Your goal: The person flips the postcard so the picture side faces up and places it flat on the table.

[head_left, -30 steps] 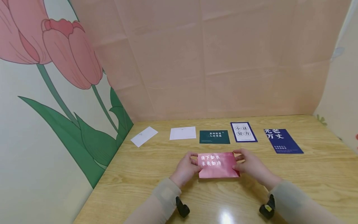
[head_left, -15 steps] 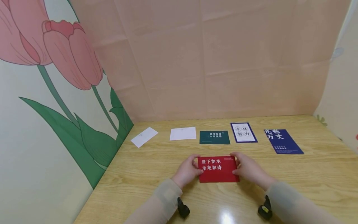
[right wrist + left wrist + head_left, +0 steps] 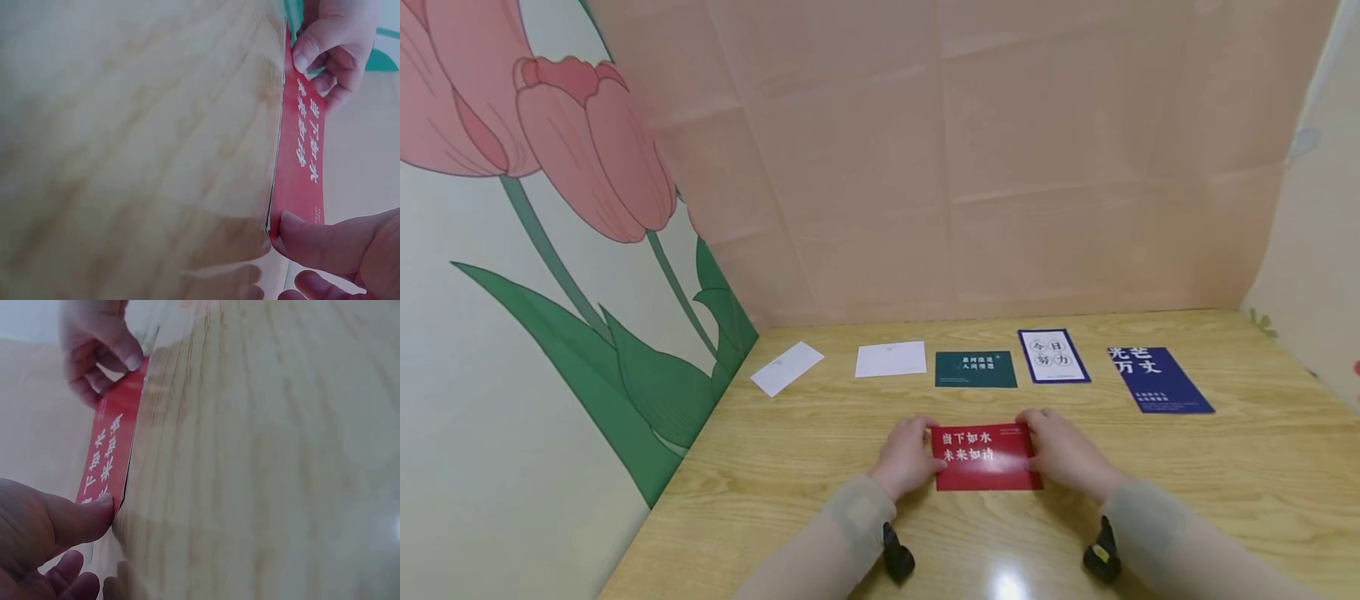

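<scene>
A red card with white Chinese lettering lies between my two hands in the head view, close over the wooden table. My left hand pinches its left end, thumb on the printed face. At the opposite end my right hand grips the card the same way. In the left wrist view the left thumb presses on the red card near its corner. The right wrist view has the right thumb on the red card, with the left hand at the far end.
Behind the red card, a row spans the wooden table: a tilted white card, another white card, a dark green card, a blue-bordered white card and a dark blue card. Tulip-painted wall stands left.
Both hands have drawn the red card slightly toward the front edge and laid it flatter, and its pink glare has faded to red. The row of cards stays in place.
</scene>
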The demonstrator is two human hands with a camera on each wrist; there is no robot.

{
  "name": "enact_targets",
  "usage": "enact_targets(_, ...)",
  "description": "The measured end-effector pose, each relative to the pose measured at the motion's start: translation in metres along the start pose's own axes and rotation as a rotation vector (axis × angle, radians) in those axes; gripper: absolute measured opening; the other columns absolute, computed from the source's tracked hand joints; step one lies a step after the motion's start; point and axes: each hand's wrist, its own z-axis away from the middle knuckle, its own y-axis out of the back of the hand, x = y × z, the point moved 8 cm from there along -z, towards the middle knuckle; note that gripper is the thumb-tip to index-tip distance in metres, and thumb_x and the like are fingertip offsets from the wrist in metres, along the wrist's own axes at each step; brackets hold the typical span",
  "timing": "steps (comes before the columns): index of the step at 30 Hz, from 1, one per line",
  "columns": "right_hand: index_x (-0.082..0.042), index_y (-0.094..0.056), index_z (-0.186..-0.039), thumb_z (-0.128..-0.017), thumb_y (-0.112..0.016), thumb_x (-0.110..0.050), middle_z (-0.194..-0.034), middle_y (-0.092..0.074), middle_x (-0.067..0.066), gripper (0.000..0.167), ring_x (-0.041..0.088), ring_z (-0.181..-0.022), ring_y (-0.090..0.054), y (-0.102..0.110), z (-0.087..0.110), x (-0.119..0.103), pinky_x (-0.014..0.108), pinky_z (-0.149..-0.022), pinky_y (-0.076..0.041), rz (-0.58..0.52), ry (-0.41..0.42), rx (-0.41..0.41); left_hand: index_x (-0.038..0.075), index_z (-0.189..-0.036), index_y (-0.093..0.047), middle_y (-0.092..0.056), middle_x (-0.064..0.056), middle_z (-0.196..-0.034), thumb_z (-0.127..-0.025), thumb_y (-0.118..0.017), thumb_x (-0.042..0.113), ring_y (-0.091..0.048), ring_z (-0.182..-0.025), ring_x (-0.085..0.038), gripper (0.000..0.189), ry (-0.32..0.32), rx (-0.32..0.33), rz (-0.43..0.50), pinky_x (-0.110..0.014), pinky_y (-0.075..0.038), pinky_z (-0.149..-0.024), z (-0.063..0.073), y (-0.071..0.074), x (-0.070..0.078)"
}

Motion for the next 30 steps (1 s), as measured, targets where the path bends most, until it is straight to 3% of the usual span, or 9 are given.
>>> enact_targets(4, -0.005, -0.054, -0.129, -0.077, -0.079, -0.007, -0.117, -0.053, 0.013, 0.057, 0.028, -0.101, -0.052, -0.002, -0.004, 0.003, 0.045, -0.081, -0.051, 0.015, -0.013, -0.015, 0.023, -0.123, -0.058, -0.051, 0.004, -0.109, -0.074, -0.083, 0.025, -0.046, -0.100, -0.015, 0.055, 0.023, 0.000, -0.019, -0.039, -0.047, -0.085, -0.002, -0.001, -0.003)
enact_targets(15, -0.001, -0.058, -0.128, -0.076, -0.080, -0.010, -0.109, -0.054, 0.012, 0.057, 0.026, -0.095, -0.050, -0.002, -0.007, 0.003, 0.043, -0.077, -0.050, 0.106, -0.004, -0.089, 0.020, -0.133, -0.058, -0.051, 0.001, -0.111, -0.077, -0.081, 0.029, -0.044, -0.101, -0.018, 0.062, 0.009, -0.043, -0.110, -0.040, -0.041, -0.089, -0.005, -0.004, -0.003)
enact_targets(19, -0.002, -0.058, -0.129, -0.079, -0.078, -0.014, -0.112, -0.056, 0.013, 0.055, 0.027, -0.096, -0.051, -0.005, -0.001, -0.008, 0.046, -0.081, -0.049, 0.240, 0.051, -0.068, 0.021, -0.134, -0.057, -0.051, 0.001, -0.112, -0.078, -0.080, 0.028, -0.044, -0.103, -0.018, 0.061, -0.006, -0.056, -0.126, -0.040, -0.040, -0.090, -0.004, -0.004, -0.001)
enact_targets(23, -0.005, -0.059, -0.130, -0.086, -0.072, -0.027, -0.123, -0.057, 0.015, 0.052, 0.034, -0.108, -0.055, -0.020, 0.015, -0.035, 0.054, -0.091, -0.045, 0.407, 0.156, -0.060, 0.021, -0.131, -0.059, -0.052, 0.002, -0.111, -0.077, -0.080, 0.028, -0.044, -0.103, -0.019, 0.059, -0.004, -0.065, -0.120, -0.041, -0.039, -0.089, -0.003, -0.004, -0.001)
enact_targets(26, -0.009, -0.058, -0.133, -0.088, -0.068, -0.038, -0.134, -0.053, 0.017, 0.055, 0.040, -0.120, -0.051, -0.037, 0.029, -0.052, 0.060, -0.097, -0.038, 0.431, 0.197, -0.151, 0.021, -0.131, -0.059, -0.052, 0.002, -0.110, -0.078, -0.080, 0.029, -0.044, -0.103, -0.019, 0.057, -0.008, -0.069, -0.127, -0.041, -0.039, -0.089, -0.003, -0.004, -0.001)
enact_targets(30, -0.017, -0.056, -0.136, -0.086, -0.065, -0.051, -0.141, -0.048, 0.017, 0.061, 0.045, -0.126, -0.045, -0.053, 0.042, -0.060, 0.066, -0.101, -0.030, 0.440, 0.173, -0.295, 0.022, -0.131, -0.059, -0.052, 0.002, -0.110, -0.079, -0.079, 0.030, -0.045, -0.102, -0.018, 0.056, -0.014, -0.070, -0.135, -0.042, -0.039, -0.089, -0.004, -0.004, -0.002)
